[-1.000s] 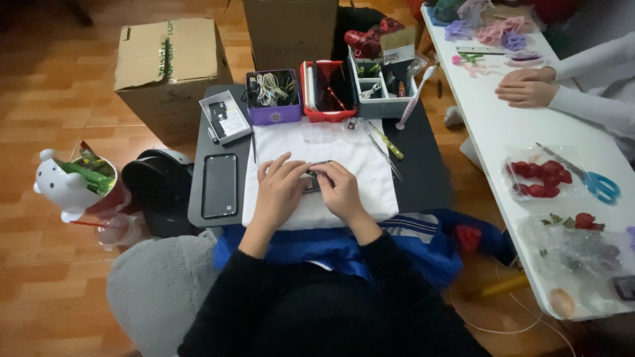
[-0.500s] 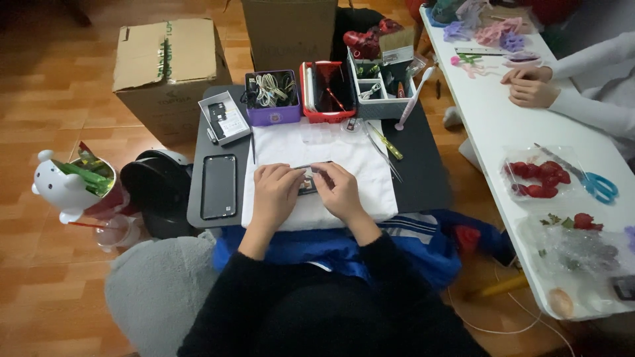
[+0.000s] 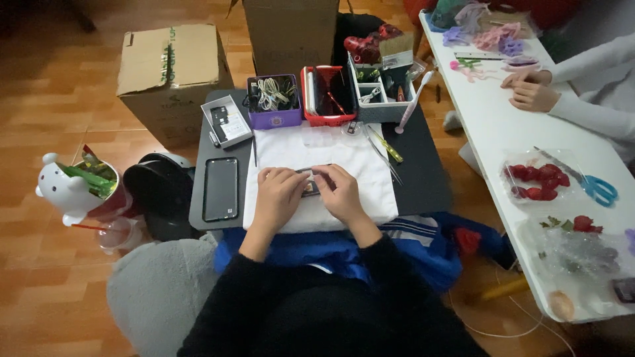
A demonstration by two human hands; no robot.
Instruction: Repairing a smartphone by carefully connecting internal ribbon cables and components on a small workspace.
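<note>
Head view: left hand [image 3: 278,194], right hand [image 3: 342,192] fingers pinching small dark device [image 3: 309,188]; brown box [image 3: 170,78] far-left.

home craft corner | wood floor [image 3: 40,112] | cardboard box [image 3: 173,73] | tool bins [image 3: 327,96]

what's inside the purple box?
The purple box holds a tangle of pale cables. Anything lying beneath them is covered and cannot be seen.

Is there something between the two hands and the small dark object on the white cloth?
No. The left hand and right hand already touch the small dark object on the white cloth; nothing lies between them.
</note>
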